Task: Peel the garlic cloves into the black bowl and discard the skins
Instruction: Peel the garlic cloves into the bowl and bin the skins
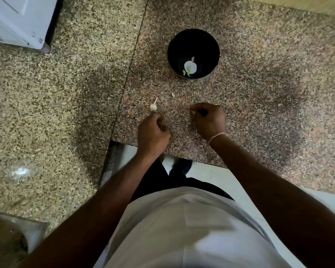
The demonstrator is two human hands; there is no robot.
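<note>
Garlic with a thin stalk sits on the worktop, down and to the left of the black bowl. The left hand is curled just below it and seems to pinch its bottom end. A small loose bit lies between the garlic and the bowl. Inside the bowl are a few pale pieces. The right hand, below the bowl, is curled around something small and pale; I cannot tell what. Most peeling looks still to do.
</note>
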